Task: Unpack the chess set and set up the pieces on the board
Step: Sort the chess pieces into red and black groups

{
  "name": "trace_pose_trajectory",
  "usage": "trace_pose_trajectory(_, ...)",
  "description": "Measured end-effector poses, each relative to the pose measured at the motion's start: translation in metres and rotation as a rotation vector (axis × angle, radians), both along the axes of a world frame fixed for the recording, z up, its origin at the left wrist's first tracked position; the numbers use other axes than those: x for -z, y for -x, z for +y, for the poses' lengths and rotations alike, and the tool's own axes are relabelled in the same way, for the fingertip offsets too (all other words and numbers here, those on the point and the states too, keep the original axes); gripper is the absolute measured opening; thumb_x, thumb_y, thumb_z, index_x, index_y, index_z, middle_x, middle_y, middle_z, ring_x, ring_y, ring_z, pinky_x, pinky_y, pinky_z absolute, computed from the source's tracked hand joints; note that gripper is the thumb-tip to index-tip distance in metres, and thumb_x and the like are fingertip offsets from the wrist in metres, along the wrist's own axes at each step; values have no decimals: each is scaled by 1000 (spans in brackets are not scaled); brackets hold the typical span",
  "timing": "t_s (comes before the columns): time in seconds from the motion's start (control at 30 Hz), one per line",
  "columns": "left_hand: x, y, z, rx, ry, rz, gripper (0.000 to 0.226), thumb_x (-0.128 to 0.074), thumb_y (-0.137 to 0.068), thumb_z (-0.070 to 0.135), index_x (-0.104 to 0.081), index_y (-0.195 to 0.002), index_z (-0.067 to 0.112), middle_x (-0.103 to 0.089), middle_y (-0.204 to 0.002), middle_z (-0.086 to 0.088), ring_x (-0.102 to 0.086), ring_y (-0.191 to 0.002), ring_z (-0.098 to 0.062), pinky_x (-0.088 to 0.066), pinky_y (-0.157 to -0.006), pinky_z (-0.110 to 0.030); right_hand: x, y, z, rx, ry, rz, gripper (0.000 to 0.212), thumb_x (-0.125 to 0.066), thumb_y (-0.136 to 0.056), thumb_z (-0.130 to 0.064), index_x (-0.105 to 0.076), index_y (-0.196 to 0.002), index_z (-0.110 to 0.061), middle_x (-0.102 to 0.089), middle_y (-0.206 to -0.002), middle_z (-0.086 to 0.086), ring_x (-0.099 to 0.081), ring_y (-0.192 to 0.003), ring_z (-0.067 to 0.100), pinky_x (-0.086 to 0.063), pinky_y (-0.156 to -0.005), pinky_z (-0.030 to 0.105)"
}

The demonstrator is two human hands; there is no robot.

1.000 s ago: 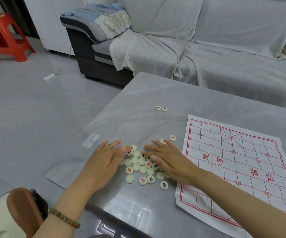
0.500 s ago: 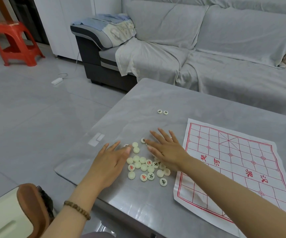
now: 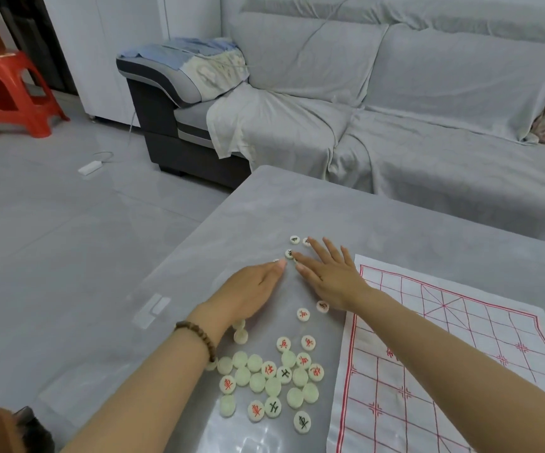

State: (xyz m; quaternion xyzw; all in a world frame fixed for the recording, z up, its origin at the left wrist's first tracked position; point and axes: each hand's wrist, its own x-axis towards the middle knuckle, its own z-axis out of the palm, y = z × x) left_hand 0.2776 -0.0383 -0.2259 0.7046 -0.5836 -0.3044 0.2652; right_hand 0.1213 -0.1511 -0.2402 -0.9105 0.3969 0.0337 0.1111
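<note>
A pile of round cream chess pieces (image 3: 274, 384), some face up with red or black characters, lies on the grey table (image 3: 395, 223) near its front edge. To the right of them lies the white paper board (image 3: 444, 354) with red grid lines, with no pieces on it. My left hand (image 3: 251, 289) lies flat, fingers straight, beyond the pile. My right hand (image 3: 326, 273) is spread flat beside it, its fingertips touching three stray pieces (image 3: 294, 246) farther out. A few red pieces (image 3: 312, 312) lie between the hands and the pile.
A grey covered sofa (image 3: 428, 109) stands behind the table. On the floor at the left are a red plastic stool (image 3: 13, 93) and a white power strip (image 3: 89, 166). A clear tape strip (image 3: 152, 310) sits near the table's left edge.
Both hands have moved away from the pile, farther out over the table, to the stray pieces. The camera has tilted, so the pile now sits lower in view.
</note>
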Motion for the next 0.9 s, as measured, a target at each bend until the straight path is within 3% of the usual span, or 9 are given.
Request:
trace_pose_trajectory(0.3,13,-5,-61,-1,53,93,54,-17,-97,54,-51,-132,31,-47,-140,10,-39,-130,-9,-24,-99,-18,10,14,-44,-29,-13,-71,46,-18,-100,-45,-13,-145,-44,-1,-158,-7,9,-145,16,9,-115,38)
trace_pose_trajectory(0.43,13,-5,-60,22,71,118,52,-17,-98,51,-54,-129,33,-45,-141,13,-36,-131,-4,-21,-102,-18,2,20,-29,-29,-47,-280,47,-25,-100,-41,-20,-146,-35,-12,-157,-6,-4,-145,14,-3,-118,36)
trace_pose_trajectory(0.53,10,-10,-40,-31,106,114,50,-18,-98,51,-54,-128,34,-46,-138,17,-36,-130,-1,-23,-102,-18,-11,36,4,-51,-134,-399,45,-29,-99,-39,-31,-144,-30,-20,-155,-9,-14,-142,7,-8,-114,23)
trace_pose_trajectory(0.67,-2,-11,11,-62,122,96,49,-17,-98,49,-52,-128,36,-42,-129,28,-31,-121,9,-22,-100,-17,-16,58,50,-161,-281,-247,49,-22,-96,-47,-26,-144,-38,-14,-155,-15,-12,-140,0,-5,-109,17)
trace_pose_trajectory(0.77,-8,-5,49,-88,150,39,49,-16,-96,50,-49,-131,37,-41,-130,26,-31,-124,7,-22,-101,-16,-13,66,69,-173,-319,-176,48,-21,-98,-45,-22,-146,-36,-12,-156,-12,-7,-142,2,-1,-111,17)
trace_pose_trajectory(0.83,-8,6,70,-43,145,-79,48,-15,-100,44,-46,-134,33,-40,-138,19,-29,-131,2,-18,-104,-16,-15,68,80,-193,-323,-171,48,-21,-100,-41,-21,-147,-32,-12,-156,-12,-7,-141,0,-1,-111,15)
trace_pose_trajectory(0.9,-2,22,91,86,116,-248,52,-10,-99,42,-38,-140,29,-31,-144,19,-16,-136,4,-5,-107,-12,-16,73,90,-232,-302,-155,51,-18,-99,-43,-16,-148,-31,-9,-156,-15,-4,-141,-3,1,-115,20)
